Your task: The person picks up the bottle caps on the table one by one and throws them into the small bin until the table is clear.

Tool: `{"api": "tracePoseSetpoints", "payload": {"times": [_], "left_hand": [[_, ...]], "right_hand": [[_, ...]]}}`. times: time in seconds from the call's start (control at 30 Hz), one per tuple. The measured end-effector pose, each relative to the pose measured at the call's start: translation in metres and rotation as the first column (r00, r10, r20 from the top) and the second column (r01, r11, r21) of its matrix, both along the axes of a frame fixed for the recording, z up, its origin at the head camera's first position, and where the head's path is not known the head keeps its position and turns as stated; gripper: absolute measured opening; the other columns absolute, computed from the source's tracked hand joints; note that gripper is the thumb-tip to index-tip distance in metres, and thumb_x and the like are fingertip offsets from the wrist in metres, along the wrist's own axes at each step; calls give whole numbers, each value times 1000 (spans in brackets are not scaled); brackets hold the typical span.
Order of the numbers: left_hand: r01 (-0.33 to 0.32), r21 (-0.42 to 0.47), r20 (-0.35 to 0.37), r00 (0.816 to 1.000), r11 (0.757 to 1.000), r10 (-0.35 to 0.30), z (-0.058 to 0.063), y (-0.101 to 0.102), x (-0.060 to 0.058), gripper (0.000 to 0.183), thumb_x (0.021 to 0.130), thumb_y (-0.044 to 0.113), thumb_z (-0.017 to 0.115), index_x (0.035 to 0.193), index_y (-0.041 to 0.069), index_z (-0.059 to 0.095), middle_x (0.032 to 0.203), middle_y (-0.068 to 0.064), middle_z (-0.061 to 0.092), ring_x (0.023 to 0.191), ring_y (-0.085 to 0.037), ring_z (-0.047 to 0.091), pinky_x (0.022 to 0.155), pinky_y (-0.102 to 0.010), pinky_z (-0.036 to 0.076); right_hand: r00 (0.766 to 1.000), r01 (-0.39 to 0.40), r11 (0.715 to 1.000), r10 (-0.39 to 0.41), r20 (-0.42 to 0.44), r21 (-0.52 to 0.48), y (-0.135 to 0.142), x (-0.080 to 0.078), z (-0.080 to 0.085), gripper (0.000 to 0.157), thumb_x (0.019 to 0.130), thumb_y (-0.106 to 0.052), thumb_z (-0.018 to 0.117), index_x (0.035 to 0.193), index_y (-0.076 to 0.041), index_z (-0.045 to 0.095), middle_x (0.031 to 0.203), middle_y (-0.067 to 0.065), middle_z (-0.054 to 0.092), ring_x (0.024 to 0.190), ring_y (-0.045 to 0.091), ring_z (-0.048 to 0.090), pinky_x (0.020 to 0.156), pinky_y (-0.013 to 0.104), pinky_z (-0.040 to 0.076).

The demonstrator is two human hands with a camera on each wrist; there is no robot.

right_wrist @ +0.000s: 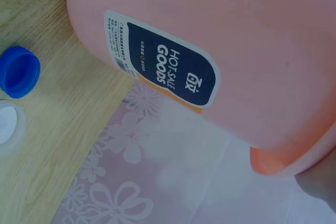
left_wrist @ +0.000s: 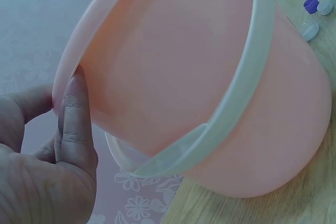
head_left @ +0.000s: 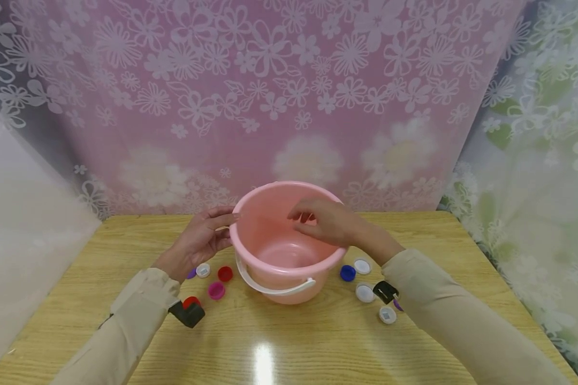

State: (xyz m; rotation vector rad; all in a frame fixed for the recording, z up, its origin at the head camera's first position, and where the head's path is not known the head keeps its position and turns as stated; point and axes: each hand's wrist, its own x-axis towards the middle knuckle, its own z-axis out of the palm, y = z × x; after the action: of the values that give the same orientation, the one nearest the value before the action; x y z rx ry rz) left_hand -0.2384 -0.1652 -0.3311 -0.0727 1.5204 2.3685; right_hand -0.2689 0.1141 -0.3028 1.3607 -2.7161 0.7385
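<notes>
Bucket [head_left: 265, 227] stands upright on table [head_left: 279, 342], caps [head_left: 225, 274] scattered on both sides. Left hand [head_left: 203, 239] pinches its left rim [head_left: 235, 241]. Right hand [head_left: 328, 219] is over the bucket opening, fingers bent; can't tell if it holds anything.

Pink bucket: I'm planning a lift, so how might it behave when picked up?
The pink bucket is probably light for its size, since its wall looks like thin plastic. It seems fairly stiff: its rim looks undented where the left hand holds it. The white handle hangs down, so it may swing.
</notes>
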Motion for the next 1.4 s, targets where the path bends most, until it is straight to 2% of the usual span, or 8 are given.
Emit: {"api": "tracePoseSetpoints", "payload": {"times": [0.2,0.57,0.73,0.9,1.07,1.17,1.4], "left_hand": [[4,-31,-10,1000,1000,-5,2,3,-1,28,92,6,64,116,1,52,88,-8,63,66,-17,67,61,-28,58],[3,-42,4,1000,999,-3,-1,4,-4,27,93,5,62,117,1,51,90,-8,62,67,-17,66,62,-29,58],[6,-41,-4,1000,999,-6,-1,2,-3,27,92,6,63,117,1,52,90,-8,63,68,-16,66,64,-29,58],[3,-38,2,1000,999,-3,1,1,-2,28,92,8,64,117,2,52,92,-8,62,69,-17,66,63,-29,58],[-4,-37,24,1000,999,5,2,0,-1,29,92,9,64,118,3,52,93,-8,62,69,-17,67,63,-29,58],[-2,-26,29,1000,1000,3,1,0,-1,29,92,9,64,118,3,52,92,-7,62,69,-17,67,63,-29,58],[8,10,33,999,1000,-8,1,0,0,25,92,8,65,114,4,55,91,-8,62,70,-17,67,64,-29,58]], "right_hand": [[1000,7,998,-9,-24,-62,3,0,0,17,91,-13,65,107,-5,67,99,2,65,90,17,61,79,31,53],[999,24,985,-29,-26,-171,14,0,2,34,92,-11,64,123,-1,57,107,12,62,94,22,60,82,37,53],[997,83,979,-83,5,-184,31,0,8,40,94,-14,62,131,0,52,116,15,58,101,26,57,87,40,50],[988,151,968,-150,20,-202,54,3,11,38,96,-16,59,131,-2,52,119,15,59,102,27,58,88,43,50],[983,160,954,-177,-45,-255,76,7,10,34,95,-9,60,127,-1,55,117,16,60,98,25,61,84,41,52],[975,176,957,-202,-94,-231,92,10,8,35,95,-10,60,129,-2,55,119,13,59,97,24,61,83,40,53],[955,249,957,-268,-129,-149,129,24,0,32,96,-13,60,127,-6,56,120,9,58,96,23,61,80,42,54]]}}
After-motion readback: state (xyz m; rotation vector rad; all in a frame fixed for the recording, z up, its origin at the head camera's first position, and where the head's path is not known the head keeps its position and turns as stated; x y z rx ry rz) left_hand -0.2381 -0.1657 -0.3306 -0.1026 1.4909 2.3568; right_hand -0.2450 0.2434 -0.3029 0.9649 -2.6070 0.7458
